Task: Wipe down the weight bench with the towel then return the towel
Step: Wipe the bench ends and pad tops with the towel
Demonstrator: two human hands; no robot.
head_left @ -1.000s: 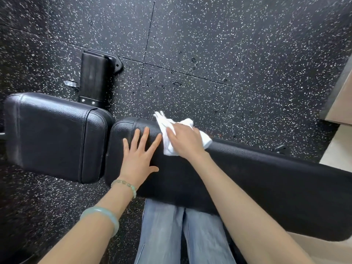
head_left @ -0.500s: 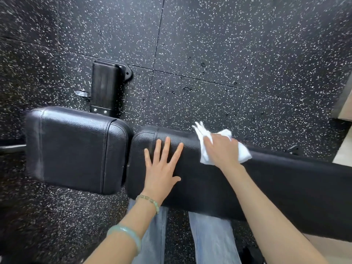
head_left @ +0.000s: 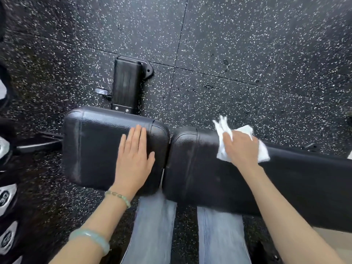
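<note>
The black padded weight bench runs across the view, with a short seat pad on the left and a long back pad on the right. My left hand lies flat on the seat pad near its right edge, fingers straight. On the far part of the back pad my right hand presses a crumpled white towel against the surface. A damp sheen shows on the back pad left of the towel.
Black speckled rubber floor lies beyond the bench. A black bench foot bracket sticks out behind the seat pad. Dumbbell ends line the left edge. My legs in blue jeans stand against the bench's near side.
My left hand has shifted from the back pad onto the seat pad. My right hand has slid the towel rightward along the back pad.
</note>
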